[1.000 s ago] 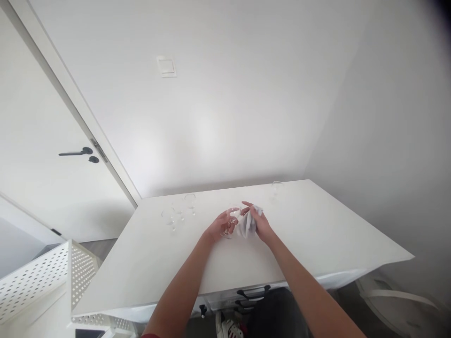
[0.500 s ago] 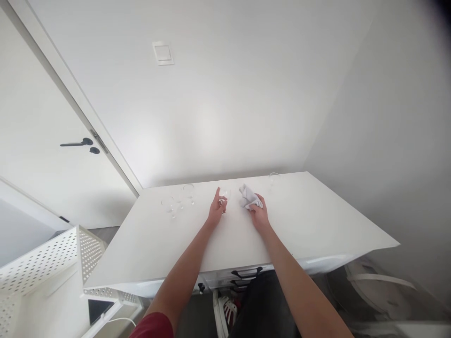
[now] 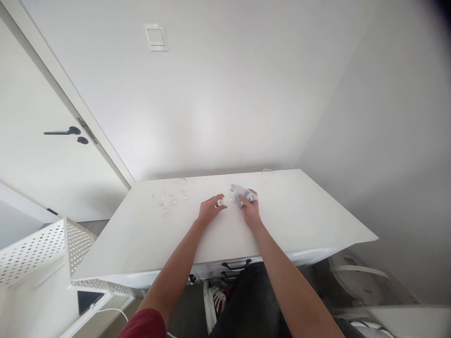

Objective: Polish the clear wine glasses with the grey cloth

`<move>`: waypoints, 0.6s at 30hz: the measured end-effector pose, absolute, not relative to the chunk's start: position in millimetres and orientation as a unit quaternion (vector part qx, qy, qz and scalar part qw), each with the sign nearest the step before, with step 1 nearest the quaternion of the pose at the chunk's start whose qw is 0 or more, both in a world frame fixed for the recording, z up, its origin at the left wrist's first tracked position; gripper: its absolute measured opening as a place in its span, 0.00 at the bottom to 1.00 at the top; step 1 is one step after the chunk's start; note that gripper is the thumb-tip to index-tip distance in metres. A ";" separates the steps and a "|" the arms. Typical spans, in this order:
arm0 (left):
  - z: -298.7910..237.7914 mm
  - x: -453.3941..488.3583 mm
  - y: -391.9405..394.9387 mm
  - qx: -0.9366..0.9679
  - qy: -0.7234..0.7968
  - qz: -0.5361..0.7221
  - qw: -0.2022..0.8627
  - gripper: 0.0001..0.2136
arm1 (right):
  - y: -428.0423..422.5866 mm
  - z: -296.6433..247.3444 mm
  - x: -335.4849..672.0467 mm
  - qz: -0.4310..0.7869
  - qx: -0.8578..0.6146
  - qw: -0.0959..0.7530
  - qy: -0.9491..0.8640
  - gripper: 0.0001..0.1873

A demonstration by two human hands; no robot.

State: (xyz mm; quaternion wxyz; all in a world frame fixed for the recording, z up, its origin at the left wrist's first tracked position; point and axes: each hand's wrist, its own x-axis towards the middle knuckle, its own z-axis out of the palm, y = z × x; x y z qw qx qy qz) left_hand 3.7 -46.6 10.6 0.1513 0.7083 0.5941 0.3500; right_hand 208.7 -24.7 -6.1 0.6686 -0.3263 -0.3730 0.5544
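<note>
My left hand [image 3: 208,210] is closed around a small clear drinking glass [image 3: 228,201] just above the white top. The glass lies on its side in the grip, pointing toward the right; its outline is faint. In my right hand [image 3: 251,212] is a bunched light-grey cloth [image 3: 240,193], pinched between thumb and fingers, close to the glass and perhaps touching it. More clear glasses [image 3: 159,196] stand in a group to the left, several bases and rims showing. Another glass [image 3: 267,173] is at the back right, only its rim distinct.
The white dresser top [image 3: 299,225] runs along the wall, with dark drawer handles [image 3: 236,265] below its front edge. A perforated white shelf unit [image 3: 79,244] stands at the left, near a door with a dark handle [image 3: 61,132]. A light switch [image 3: 156,37] is on the wall.
My left hand has turned the glass from roughly upright to sideways. The cloth has come nearer to the glass in my right hand. The whole view has shifted slightly.
</note>
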 end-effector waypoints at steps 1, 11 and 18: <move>10.4 3.7 -46.7 0.713 0.592 0.344 0.148 0.17 | -24.1 -7.8 209.6 0.539 -0.344 0.673 -0.372 0.35; 7.8 4.7 -45.2 0.742 0.562 0.342 0.126 0.16 | -38.7 12.7 228.1 0.475 -0.404 0.548 -0.557 0.56; 7.8 7.8 -44.6 0.752 0.550 0.332 0.150 0.16 | -37.6 16.1 248.3 0.424 -0.598 0.530 -0.427 0.13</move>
